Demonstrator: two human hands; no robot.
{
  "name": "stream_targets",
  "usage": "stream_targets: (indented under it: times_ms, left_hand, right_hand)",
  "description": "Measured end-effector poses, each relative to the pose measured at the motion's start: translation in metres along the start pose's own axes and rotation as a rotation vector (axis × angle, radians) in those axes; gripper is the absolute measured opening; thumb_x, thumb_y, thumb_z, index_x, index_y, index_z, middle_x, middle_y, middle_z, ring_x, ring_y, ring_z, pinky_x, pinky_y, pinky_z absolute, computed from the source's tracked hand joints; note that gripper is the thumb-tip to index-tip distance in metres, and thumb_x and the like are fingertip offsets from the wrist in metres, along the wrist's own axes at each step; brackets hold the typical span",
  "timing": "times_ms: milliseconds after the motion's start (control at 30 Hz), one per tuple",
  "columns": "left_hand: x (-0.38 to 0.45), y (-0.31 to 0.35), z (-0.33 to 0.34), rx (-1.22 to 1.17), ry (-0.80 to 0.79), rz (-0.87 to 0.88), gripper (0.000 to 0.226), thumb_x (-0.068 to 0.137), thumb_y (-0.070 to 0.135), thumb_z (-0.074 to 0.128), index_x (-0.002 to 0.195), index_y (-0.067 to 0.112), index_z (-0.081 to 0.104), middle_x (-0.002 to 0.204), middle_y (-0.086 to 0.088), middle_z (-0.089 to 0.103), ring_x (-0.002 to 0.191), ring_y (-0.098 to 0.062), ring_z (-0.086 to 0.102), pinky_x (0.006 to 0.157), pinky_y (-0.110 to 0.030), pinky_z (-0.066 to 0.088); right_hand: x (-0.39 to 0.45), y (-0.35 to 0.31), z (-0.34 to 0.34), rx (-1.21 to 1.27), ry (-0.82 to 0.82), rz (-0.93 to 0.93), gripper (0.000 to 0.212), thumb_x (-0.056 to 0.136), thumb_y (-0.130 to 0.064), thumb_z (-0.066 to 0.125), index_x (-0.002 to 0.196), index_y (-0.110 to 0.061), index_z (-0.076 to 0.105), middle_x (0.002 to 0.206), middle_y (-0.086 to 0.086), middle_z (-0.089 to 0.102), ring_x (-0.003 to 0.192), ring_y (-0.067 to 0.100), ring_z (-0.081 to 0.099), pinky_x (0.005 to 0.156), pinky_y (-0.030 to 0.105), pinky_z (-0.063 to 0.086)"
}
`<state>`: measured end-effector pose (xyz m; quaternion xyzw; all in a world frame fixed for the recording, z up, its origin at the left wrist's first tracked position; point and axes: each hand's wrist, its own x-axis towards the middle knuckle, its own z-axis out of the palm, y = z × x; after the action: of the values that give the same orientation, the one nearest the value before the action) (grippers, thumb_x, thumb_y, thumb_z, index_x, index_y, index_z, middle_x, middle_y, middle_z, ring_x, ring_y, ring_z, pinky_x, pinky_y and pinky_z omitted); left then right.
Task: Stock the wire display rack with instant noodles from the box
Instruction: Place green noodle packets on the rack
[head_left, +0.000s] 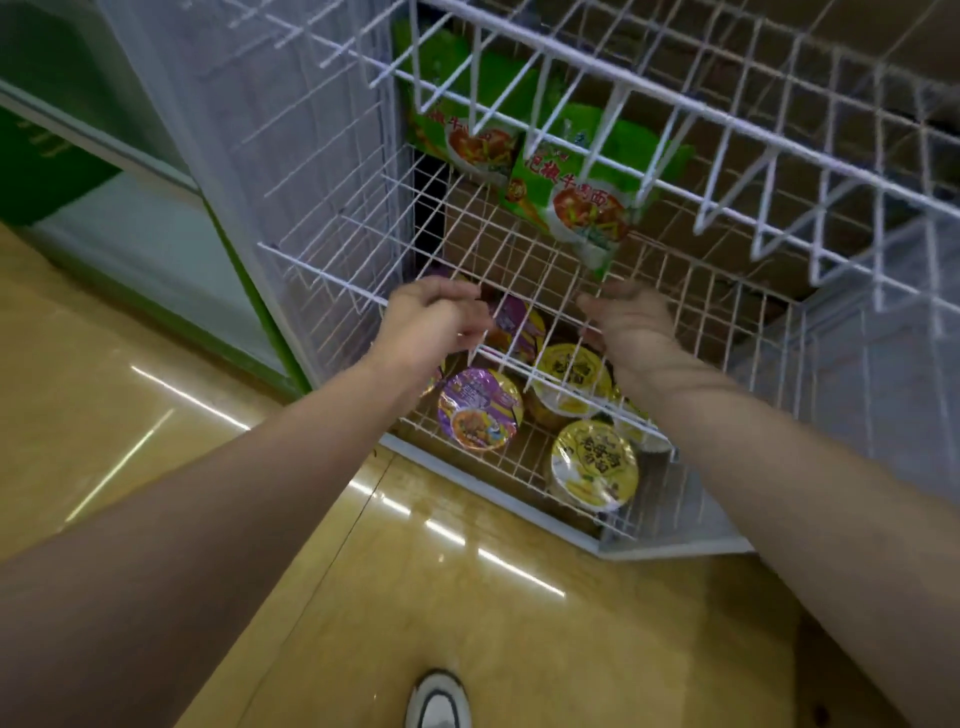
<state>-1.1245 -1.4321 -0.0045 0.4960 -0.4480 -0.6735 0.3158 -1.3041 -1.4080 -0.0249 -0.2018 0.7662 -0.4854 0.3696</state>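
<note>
The white wire display rack (332, 218) stands in front of me with several tiers. My left hand (431, 317) curls its fingers round the front wire of the middle shelf (519, 244). My right hand (631, 325) holds the same front wire further right, its fingertips hidden behind the wire. Two green instant noodle packets (576, 202) hang down through the upper tier just above my right hand. In the bottom basket lie noodle bowls: a purple one (478, 408) and yellow ones (592, 465).
Brown cardboard (737, 244) shows behind the rack. A green and white cabinet (130, 218) stands to the left. The glossy tan floor (415, 597) lies below, with my shoe (439, 701) at the bottom edge.
</note>
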Motion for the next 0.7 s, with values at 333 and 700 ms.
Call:
stream_targets:
  times_ms: [333, 700]
  left_hand:
    - [-0.097, -0.007, 0.057, 0.358, -0.119, -0.200, 0.010, 0.089, 0.000, 0.054, 0.085, 0.009, 0.059, 0.069, -0.005, 0.062, 0.051, -0.007, 0.058, 0.051, -0.016, 0.047]
    - [-0.196, -0.098, 0.237, 0.594, -0.470, -0.329, 0.005, 0.091, 0.009, 0.057, 0.089, 0.013, 0.060, 0.076, -0.004, 0.064, 0.055, -0.008, 0.061, 0.050, -0.015, 0.044]
  right_hand:
    - [-0.151, 0.030, -0.074, 0.187, -0.063, 0.215, 0.014, 0.091, 0.003, 0.051, 0.097, -0.009, 0.054, 0.075, 0.003, 0.058, 0.059, 0.012, 0.055, 0.045, 0.018, 0.044]
    - [-0.211, 0.147, -0.263, 0.275, 0.112, 0.430, 0.012, 0.091, -0.003, 0.053, 0.089, -0.015, 0.051, 0.078, 0.001, 0.055, 0.060, 0.012, 0.055, 0.047, 0.019, 0.042]
